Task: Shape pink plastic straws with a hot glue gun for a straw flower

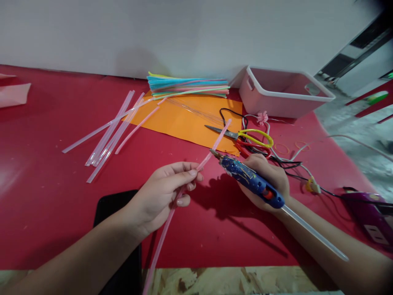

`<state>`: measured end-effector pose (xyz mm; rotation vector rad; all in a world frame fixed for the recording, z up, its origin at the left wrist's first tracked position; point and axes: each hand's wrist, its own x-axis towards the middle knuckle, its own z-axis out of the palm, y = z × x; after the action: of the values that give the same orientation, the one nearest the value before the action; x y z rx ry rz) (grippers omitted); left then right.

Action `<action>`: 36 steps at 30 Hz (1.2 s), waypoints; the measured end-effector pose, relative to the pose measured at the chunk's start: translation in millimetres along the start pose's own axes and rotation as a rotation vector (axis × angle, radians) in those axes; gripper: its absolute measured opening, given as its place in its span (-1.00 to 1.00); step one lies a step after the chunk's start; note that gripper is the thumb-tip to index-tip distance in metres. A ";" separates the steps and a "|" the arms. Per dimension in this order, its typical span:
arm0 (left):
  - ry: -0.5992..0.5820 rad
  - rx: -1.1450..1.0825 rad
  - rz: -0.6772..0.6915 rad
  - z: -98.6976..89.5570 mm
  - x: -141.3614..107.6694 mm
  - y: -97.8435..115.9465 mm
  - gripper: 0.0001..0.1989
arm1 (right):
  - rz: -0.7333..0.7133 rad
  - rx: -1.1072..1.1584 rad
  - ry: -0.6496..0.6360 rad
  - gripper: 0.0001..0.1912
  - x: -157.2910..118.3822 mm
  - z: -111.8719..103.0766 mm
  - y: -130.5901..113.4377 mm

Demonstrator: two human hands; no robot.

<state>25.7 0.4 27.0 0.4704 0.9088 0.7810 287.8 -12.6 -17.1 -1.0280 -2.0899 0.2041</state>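
Right now, the left hand (166,192) is pinching a long pink strip (216,143) above the red table (61,213), while the right hand (267,176) is gripping a blue glue gun (248,176), its nozzle touching or nearly touching the strip.

Blue glue gun (251,179), apparently paint-flecked; red table (76,213)

A craft workspace, shown by the red-covered table (70,217), glue gun (251,178), scissors (238,135) and bundled pipe cleaners (187,86).
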 end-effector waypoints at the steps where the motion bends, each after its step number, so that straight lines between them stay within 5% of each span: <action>1: 0.003 0.002 0.004 0.1 -0.1 -0.1 -0.95 | -0.010 0.001 0.001 -0.75 0.5 -0.1 -0.1; 36: 0.000 0.039 0.052 -5.6 2.5 -3.0 -0.95 | -0.054 0.026 -0.030 -0.80 3.6 -1.4 0.8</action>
<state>23.2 0.7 20.6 0.5301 0.9162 0.8113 288.0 -9.6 -14.4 -0.9573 -2.1339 0.2204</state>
